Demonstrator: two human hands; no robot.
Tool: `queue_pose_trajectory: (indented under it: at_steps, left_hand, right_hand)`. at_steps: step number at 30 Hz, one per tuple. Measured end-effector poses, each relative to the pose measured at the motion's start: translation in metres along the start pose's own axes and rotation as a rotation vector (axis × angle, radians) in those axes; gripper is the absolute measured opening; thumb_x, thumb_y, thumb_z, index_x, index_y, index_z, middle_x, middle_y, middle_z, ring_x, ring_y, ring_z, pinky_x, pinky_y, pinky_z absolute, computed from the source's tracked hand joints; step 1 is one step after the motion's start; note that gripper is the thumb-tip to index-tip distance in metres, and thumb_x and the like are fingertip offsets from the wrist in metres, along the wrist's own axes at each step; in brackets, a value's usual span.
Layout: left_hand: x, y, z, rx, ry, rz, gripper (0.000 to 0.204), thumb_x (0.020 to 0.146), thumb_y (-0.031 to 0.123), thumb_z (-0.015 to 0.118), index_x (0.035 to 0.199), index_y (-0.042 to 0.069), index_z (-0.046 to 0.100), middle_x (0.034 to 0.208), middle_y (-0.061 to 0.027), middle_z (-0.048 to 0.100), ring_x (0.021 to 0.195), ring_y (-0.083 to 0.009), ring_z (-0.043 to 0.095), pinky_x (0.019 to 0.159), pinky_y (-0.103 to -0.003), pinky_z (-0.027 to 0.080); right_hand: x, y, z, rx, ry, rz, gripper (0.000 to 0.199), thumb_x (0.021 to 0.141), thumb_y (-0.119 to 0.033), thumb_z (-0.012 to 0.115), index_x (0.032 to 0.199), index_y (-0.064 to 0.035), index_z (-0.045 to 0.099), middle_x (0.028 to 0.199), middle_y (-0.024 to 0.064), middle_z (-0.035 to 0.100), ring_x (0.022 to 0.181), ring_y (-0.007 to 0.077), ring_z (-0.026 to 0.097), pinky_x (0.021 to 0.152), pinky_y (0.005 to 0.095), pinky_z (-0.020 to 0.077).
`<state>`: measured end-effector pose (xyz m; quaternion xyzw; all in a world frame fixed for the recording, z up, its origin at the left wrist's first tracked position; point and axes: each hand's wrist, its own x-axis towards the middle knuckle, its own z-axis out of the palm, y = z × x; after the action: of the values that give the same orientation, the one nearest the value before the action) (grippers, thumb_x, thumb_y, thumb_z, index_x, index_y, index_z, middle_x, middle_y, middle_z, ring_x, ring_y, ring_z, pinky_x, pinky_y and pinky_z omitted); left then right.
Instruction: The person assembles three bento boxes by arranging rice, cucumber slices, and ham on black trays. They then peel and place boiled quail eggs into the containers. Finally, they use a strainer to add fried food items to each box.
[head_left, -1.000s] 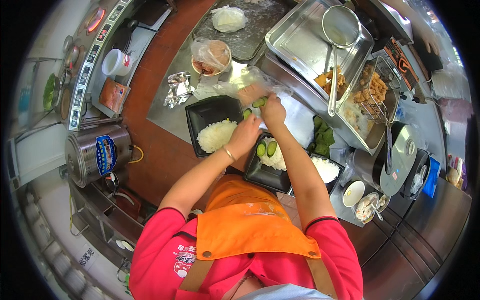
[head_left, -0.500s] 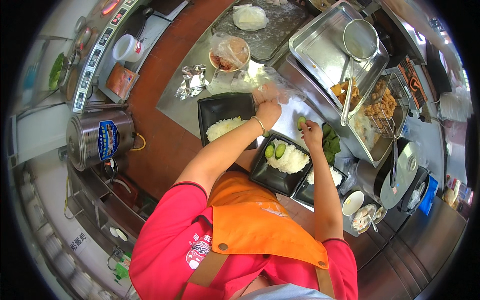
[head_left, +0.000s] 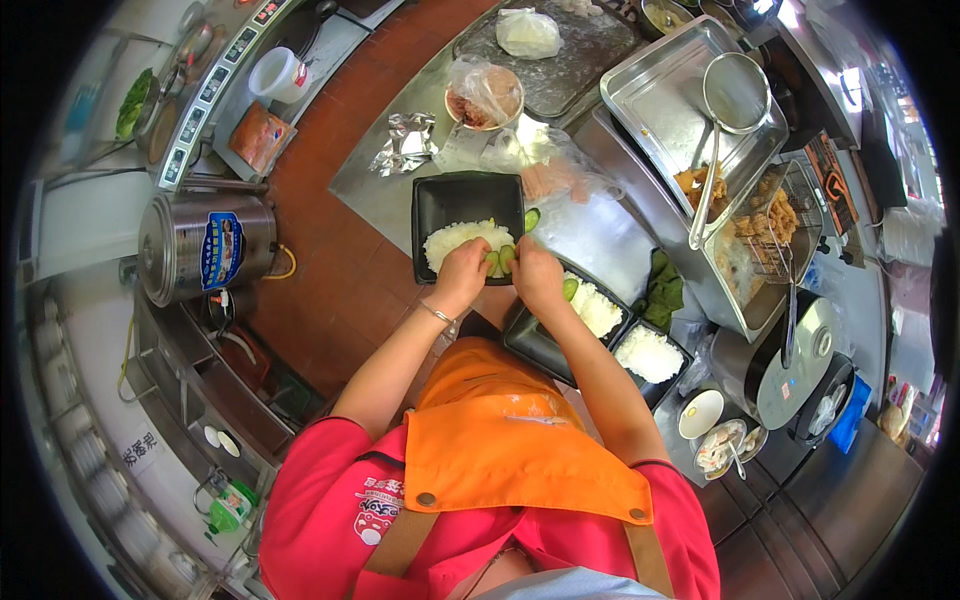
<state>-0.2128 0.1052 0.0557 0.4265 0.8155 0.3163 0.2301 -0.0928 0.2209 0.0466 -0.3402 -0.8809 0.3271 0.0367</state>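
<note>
Over the near edge of the left black tray point(head_left: 467, 187), which holds white rice point(head_left: 450, 240), my hands are close together. Green cucumber slices point(head_left: 494, 263) show between them. My left hand point(head_left: 463, 275) pinches cucumber slices at the rice's edge. Beside it, my right hand point(head_left: 538, 272) has its fingers closed on a slice; its fingertips are partly hidden. Another cucumber slice point(head_left: 531, 219) lies just right of the tray. Under my right forearm is a second black tray point(head_left: 540, 338) with rice point(head_left: 597, 310) and a slice point(head_left: 569, 289), partly covered.
A third tray's rice point(head_left: 650, 355) sits farther right, by dark green leaves point(head_left: 661, 290). Crumpled foil point(head_left: 404, 143) and a bowl of reddish-brown food point(head_left: 500, 105) stand behind. A strainer point(head_left: 737, 92) rests on a metal pan point(head_left: 655, 80), near fried food point(head_left: 768, 220).
My left hand has come back from the plastic bag to the left tray. My right hand has moved left to join it, with cucumber slices now between them.
</note>
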Motion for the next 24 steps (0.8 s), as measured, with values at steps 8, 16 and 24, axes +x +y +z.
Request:
queue_pose_trajectory:
  at_steps: [8, 16, 24]
  left_hand:
    - [0.021, 0.032, -0.018, 0.224, 0.094, 0.226, 0.024, 0.076, 0.006, 0.07, 0.098, 0.002, 0.06, 0.089, -0.0104, 0.057, 0.092, -0.0311, 0.056, 0.077, -0.039, 0.048]
    - [0.126, 0.045, 0.05, 0.889, -0.237, 0.566, 0.018, 0.074, 0.015, 0.056, 0.079, 0.008, 0.072, 0.092, -0.0077, 0.068, 0.091, -0.0233, 0.059, 0.087, -0.04, 0.041]
    - [0.141, 0.016, 0.093, 0.938, -0.05, 0.634, 0.015, 0.076, 0.015, 0.058, 0.07, 0.013, 0.072, 0.072, -0.0076, 0.069, 0.073, -0.0234, 0.065, 0.067, -0.04, 0.045]
  right_hand:
    - [0.04, 0.033, -0.029, -0.41, -0.093, -0.024, 0.026, 0.072, -0.023, 0.074, 0.088, -0.0066, 0.061, 0.083, 0.0108, 0.066, 0.083, 0.0287, 0.063, 0.072, 0.0395, 0.0497]
    - [0.057, 0.06, 0.003, -0.367, -0.305, -0.011, 0.011, 0.077, -0.018, 0.061, 0.078, -0.016, 0.072, 0.081, 0.0088, 0.071, 0.085, 0.0242, 0.066, 0.084, 0.0376, 0.0434]
    - [-0.018, 0.079, -0.073, -0.011, 0.341, 0.198, 0.023, 0.081, -0.023, 0.065, 0.078, -0.0003, 0.059, 0.083, 0.0206, 0.061, 0.079, 0.04, 0.058, 0.069, 0.0488, 0.0461]
